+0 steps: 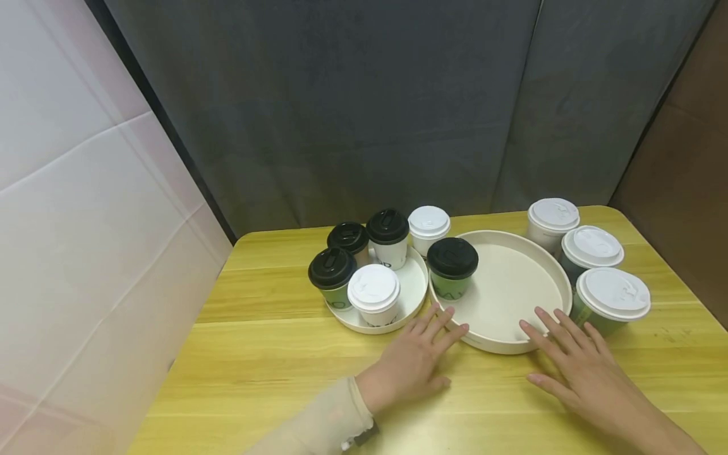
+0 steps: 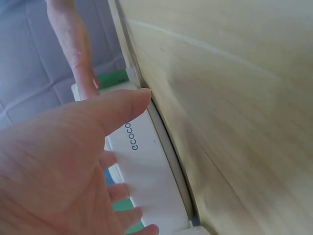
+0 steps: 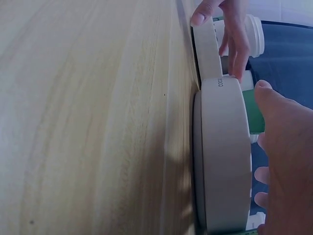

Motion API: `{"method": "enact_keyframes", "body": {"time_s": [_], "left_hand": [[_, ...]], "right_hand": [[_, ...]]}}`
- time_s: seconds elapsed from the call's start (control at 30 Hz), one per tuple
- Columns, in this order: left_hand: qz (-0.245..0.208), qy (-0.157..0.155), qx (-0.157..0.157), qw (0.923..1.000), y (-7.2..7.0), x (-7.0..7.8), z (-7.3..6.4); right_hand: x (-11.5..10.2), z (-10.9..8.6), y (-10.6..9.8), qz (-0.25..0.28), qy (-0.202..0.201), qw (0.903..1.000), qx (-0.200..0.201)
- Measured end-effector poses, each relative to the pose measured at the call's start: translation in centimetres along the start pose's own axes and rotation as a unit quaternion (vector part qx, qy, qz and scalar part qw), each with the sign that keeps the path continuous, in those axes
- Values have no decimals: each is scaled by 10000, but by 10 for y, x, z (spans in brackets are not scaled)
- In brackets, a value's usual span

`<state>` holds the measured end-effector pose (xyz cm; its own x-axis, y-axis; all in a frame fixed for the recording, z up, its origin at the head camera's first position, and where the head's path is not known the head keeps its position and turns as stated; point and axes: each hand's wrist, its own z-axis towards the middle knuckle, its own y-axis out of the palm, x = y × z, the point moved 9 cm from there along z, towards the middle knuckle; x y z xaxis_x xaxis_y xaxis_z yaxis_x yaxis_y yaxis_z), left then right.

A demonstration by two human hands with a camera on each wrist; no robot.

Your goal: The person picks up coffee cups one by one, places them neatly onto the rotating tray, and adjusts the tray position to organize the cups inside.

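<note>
A round cream tray (image 1: pixel 512 294) lies on the table, with a black-lidded green cup (image 1: pixel 452 268) standing at its left side. My left hand (image 1: pixel 415 357) is at the tray's front left rim, fingers spread; whether the fingertips touch it I cannot tell. At the front right, my right hand (image 1: pixel 580 366) also has its fingers spread beside the rim, holding nothing. Lettering shows on the tray's side wall (image 2: pixel 146 161) in the left wrist view. Just right of the tray stands a large white-lidded green cup (image 1: pixel 611 297), close to the right fingertips.
A smaller white round tray (image 1: pixel 412 284) at left bears black-lidded cups (image 1: pixel 332 275) and a white-lidded cup (image 1: pixel 373 294). Another white-lidded cup (image 1: pixel 429 227) stands behind, between the trays. Two more white-lidded cups (image 1: pixel 553 222) stand at back right. A dark partition (image 1: pixel 352 114) rises behind the table.
</note>
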<state>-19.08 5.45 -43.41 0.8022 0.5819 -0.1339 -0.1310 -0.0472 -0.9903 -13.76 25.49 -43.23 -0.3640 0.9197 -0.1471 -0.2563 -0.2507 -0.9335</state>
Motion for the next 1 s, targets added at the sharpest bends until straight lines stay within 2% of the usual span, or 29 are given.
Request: {"method": "enact_keyframes", "body": {"time_s": [0.3,0.73,0.9,1.0], "left_hand": [[-180,121,11,9998,-2,-5,2],[-197,48,83,9998,-5,-7,3],[-294,-22,-20,9996,-5,-5,4],[-286,-54,-85,9995,-5,-3,5]], "right_hand": [[0,-1,1,-19,6,10000,-54],[-1,0,-2,-70,-66,10000,5],[-4,4,-12,-99,-259,9994,186],[-4,7,-23,-3,-369,9983,447]]}}
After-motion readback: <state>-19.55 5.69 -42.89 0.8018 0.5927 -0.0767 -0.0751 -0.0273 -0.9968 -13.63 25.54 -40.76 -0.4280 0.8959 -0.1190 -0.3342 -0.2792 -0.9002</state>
